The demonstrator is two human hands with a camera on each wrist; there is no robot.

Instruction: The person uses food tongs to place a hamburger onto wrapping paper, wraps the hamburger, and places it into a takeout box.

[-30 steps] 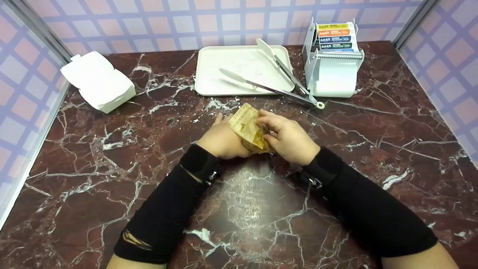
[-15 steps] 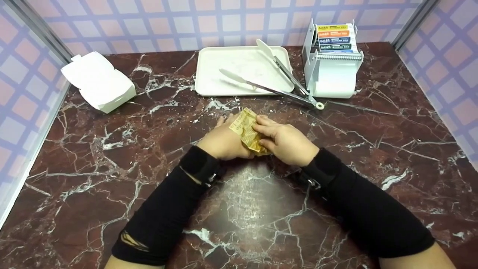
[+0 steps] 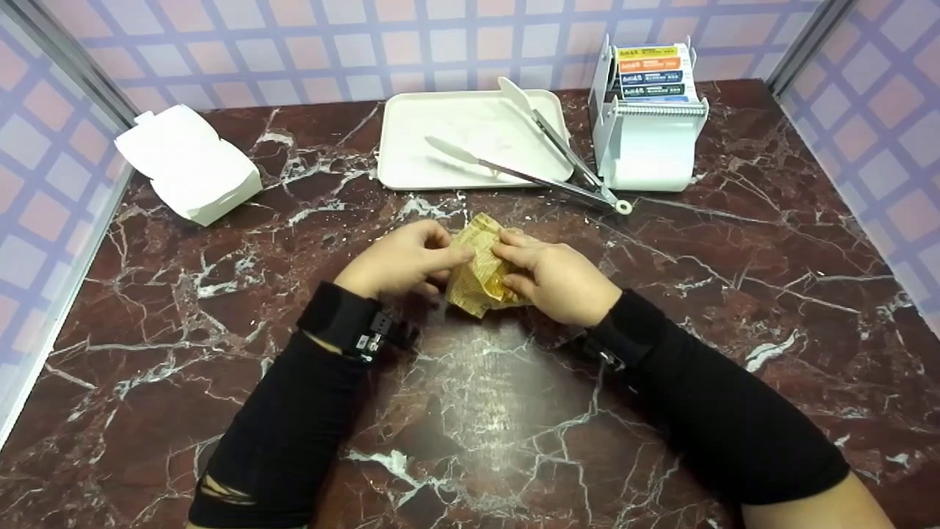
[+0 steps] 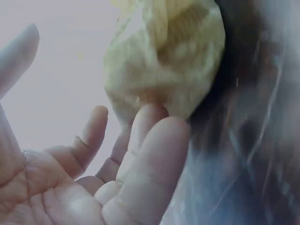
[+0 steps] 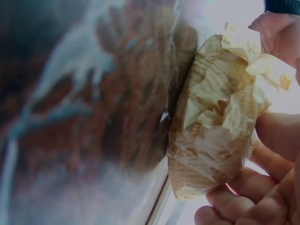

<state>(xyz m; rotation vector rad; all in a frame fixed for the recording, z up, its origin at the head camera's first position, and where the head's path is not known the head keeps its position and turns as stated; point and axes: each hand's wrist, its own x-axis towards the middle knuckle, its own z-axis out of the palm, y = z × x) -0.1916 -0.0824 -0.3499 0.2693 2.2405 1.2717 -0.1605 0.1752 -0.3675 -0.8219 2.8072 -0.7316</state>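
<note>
A small bundle wrapped in yellowish food paper [image 3: 474, 283] printed like newsprint rests on the marble-patterned table, between the hands. Its contents are hidden. The right hand [image 3: 569, 285] holds it from the right; in the right wrist view the thumb lies on the bundle [image 5: 206, 136] with fingers around its side. At the left edge of the paper is the left hand [image 3: 396, 258], one digit against the paper in the head view. Seen from the left wrist, this hand's thumb stands apart and loosely bent fingers [image 4: 159, 154] touch the crumpled paper [image 4: 164, 65].
Behind the hands lies a white tray [image 3: 402, 173] with spread metal tongs [image 3: 518, 174] across it, handle end toward the table. A white dispenser [image 3: 656, 150] of coloured label strips stands right of it. An opened white clamshell box [image 3: 194, 162] sits at back left.
The left hand has drawn back leftward from under and behind the bundle, showing more of its left side. The right hand has stayed on the paper, its fingers pressed flatter against it.
</note>
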